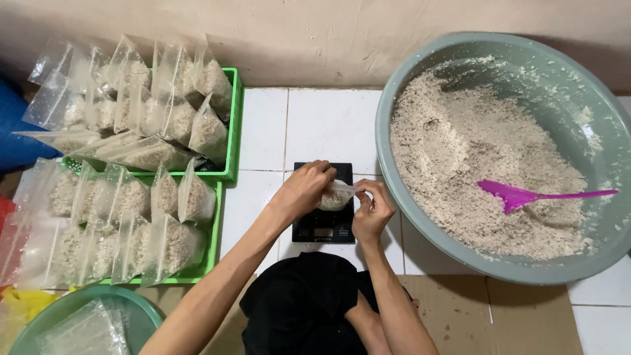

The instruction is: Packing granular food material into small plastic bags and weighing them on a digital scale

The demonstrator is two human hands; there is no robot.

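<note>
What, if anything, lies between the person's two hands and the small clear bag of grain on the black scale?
Nothing visible does. The left hand and the right hand are both already on the small clear bag, gripping it from either side above the black scale.

A plain beige plastered wall [315,39] is seen across the top of the frame, marked by faint scuffs and small chips; white square floor tiles [332,125] with dark grout lines are laid below it in the centre; more of the same tiling is shown at the lower right corner; flattened brown cardboard [460,315] is spread over the floor along the bottom right; soft, even light is cast throughout, with a dim shadow at the upper right.
</note>
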